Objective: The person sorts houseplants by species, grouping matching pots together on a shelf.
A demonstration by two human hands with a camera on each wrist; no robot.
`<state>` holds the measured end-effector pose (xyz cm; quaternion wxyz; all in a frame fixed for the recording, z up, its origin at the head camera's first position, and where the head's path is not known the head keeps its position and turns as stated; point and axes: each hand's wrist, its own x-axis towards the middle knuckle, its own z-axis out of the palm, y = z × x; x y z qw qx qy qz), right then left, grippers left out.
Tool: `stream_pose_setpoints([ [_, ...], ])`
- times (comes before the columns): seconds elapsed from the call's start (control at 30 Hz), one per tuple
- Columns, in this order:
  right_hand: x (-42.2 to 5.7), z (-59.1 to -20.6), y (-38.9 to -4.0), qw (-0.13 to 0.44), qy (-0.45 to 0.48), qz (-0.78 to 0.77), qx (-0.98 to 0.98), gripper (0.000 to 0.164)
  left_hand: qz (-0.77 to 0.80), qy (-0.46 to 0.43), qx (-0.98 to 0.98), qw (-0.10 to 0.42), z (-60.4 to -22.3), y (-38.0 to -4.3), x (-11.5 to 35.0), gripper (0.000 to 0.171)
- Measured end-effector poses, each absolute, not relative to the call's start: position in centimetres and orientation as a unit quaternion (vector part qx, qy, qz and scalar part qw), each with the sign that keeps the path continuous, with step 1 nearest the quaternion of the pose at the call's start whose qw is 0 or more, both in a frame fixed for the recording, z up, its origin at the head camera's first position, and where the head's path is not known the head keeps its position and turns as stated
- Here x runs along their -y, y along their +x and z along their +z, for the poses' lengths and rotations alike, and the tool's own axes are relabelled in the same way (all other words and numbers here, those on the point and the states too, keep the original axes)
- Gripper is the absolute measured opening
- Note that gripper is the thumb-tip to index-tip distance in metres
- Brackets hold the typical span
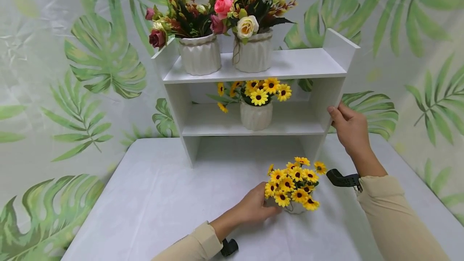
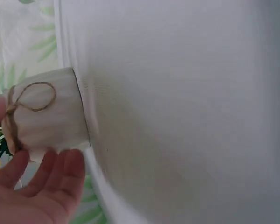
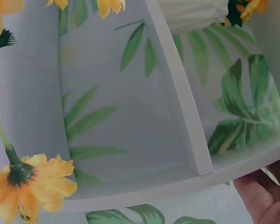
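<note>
A pot of yellow daisy-like flowers [image 1: 293, 182] stands on the white table in front of the shelf. My left hand [image 1: 255, 206] holds its whitish ceramic pot [image 2: 51, 116] from the left side. In the left wrist view the thumb lies by the twine bow and the fingers curve along the opposite side. Higher up on the right, my right hand [image 1: 353, 128] grips the side panel of the white shelf [image 1: 328, 96], thumb at the front edge. The right wrist view shows its fingers [image 3: 266, 196] against that panel's edge.
Two white pots, a left one [image 1: 200, 55] and a right one [image 1: 253, 53], hold mixed roses on the top board. Another pot of yellow flowers [image 1: 256, 115] sits on the middle board. A leaf-print cloth [image 1: 108, 55] hangs behind the table [image 1: 152, 196].
</note>
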<state>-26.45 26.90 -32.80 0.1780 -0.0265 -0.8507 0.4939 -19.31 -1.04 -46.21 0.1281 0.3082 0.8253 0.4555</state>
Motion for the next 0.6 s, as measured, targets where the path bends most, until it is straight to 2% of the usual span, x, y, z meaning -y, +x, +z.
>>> stream_pose_setpoints([
  [0.3, -26.7, -33.0, -26.4, 0.181, -0.024, 0.493, 0.85, 0.055, 0.542, 0.311, -0.772, 0.118, -46.7, -20.7, -1.8, 0.075],
  [0.43, -26.7, -32.9, -26.3, 0.181, -0.024, 0.491, 0.852, 0.055, 0.554, 0.339, -0.748, 0.139, -46.8, -21.0, -2.8, 0.078],
  [0.6, -26.7, -32.9, -26.4, 0.18, -0.024, 0.491, 0.852, 0.054, 0.543, 0.361, -0.745, 0.138, -47.0, -21.3, -3.5, 0.076],
])
